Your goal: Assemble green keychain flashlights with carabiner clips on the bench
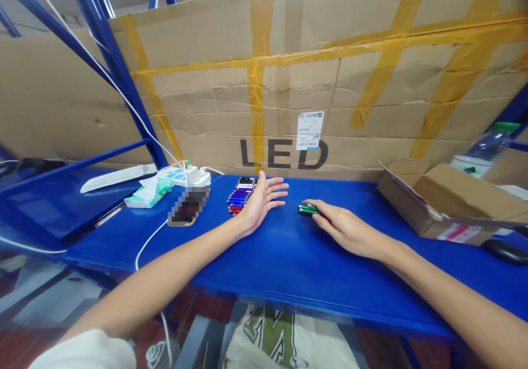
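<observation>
My left hand (260,201) lies open on its edge on the blue table (289,259), fingers spread, right beside a tidy row of several small lighters (240,195) in black, purple, blue and red. My right hand (342,227) rests palm down further right, its fingertips on a single green lighter (307,209) that lies flat on the table. Whether the fingers grip that lighter or only touch it is unclear.
A phone (188,207) on a white cable lies left of the lighters, with a power strip (181,175) and a tissue pack (148,194) behind it. An open cardboard box (449,204), a water bottle (489,146) and a black mouse (504,251) stand at right. A taped cardboard wall (289,83) closes the back.
</observation>
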The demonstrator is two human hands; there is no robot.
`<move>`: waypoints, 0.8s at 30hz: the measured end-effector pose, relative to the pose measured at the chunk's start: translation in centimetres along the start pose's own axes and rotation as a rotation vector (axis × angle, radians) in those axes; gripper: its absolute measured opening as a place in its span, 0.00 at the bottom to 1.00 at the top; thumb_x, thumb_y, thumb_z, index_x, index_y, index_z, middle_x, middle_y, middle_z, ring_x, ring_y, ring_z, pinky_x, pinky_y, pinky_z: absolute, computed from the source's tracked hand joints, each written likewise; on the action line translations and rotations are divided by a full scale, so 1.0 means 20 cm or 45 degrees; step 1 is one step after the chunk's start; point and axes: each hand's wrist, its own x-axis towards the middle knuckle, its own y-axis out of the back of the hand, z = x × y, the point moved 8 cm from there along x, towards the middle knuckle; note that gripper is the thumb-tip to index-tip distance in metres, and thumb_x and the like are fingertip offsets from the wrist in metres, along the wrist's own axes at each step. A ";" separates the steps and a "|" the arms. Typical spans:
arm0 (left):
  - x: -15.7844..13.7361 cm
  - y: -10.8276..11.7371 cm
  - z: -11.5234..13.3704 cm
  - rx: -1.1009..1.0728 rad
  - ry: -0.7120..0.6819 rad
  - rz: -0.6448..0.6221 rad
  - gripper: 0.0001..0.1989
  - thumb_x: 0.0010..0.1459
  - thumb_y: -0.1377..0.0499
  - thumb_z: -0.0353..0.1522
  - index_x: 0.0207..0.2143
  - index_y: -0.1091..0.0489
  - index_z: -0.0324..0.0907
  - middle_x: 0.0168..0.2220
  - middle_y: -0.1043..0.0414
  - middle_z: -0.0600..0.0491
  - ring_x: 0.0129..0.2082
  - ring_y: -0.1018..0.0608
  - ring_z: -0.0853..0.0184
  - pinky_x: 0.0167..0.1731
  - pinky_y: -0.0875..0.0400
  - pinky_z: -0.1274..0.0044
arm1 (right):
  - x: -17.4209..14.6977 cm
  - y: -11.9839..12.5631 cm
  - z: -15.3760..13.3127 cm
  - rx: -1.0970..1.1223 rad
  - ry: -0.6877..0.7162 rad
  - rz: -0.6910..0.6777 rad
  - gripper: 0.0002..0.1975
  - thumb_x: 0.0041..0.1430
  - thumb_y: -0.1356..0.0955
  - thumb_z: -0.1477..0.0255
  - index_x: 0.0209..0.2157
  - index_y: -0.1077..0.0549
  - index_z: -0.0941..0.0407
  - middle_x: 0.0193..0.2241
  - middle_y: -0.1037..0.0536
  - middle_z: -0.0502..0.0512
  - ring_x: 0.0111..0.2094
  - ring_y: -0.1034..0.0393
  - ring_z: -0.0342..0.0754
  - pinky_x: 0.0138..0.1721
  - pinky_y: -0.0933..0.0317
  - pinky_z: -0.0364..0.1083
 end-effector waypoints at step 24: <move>-0.01 -0.02 0.00 -0.025 0.009 -0.097 0.41 0.71 0.62 0.62 0.59 0.29 0.43 0.65 0.26 0.40 0.66 0.26 0.51 0.64 0.30 0.60 | -0.02 -0.04 -0.02 -0.023 0.059 -0.081 0.22 0.78 0.42 0.64 0.67 0.32 0.49 0.56 0.19 0.61 0.56 0.22 0.60 0.58 0.28 0.61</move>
